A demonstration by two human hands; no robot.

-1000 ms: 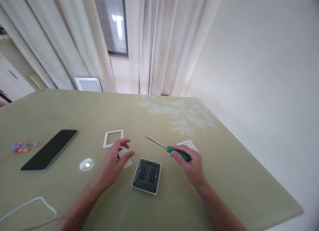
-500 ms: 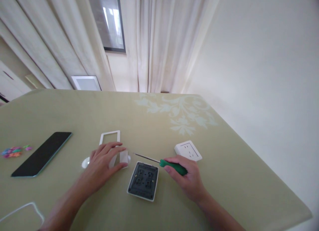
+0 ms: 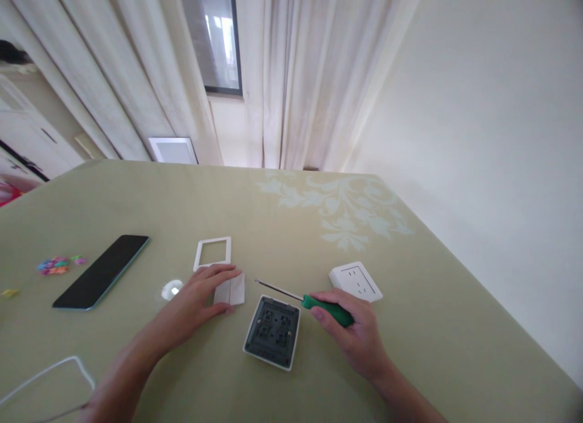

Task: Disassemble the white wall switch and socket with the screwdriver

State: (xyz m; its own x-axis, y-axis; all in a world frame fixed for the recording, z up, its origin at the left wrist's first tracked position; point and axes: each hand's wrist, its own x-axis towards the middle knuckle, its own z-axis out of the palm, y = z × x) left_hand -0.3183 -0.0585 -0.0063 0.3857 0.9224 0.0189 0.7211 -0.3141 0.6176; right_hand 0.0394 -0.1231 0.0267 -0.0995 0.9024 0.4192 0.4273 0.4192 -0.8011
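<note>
A big green surface [image 3: 410,326] holds everything. A black phone [image 3: 101,271] lies far to the left. The left hand [image 3: 200,298] lies flat, its fingers [image 3: 223,271] spread out and pressing on a white plate [image 3: 232,289]. The right hand [image 3: 359,335] has its fingers curled tight around the green handle of a screwdriver [image 3: 325,307]. A dark switch [image 3: 272,332] lies between the hands. A white socket [image 3: 355,281] sits just past the right hand. A white frame [image 3: 212,253] lies behind the left hand.

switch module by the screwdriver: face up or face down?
Face down: the switch module shows its dark back with terminals, lying flat on the table.
</note>
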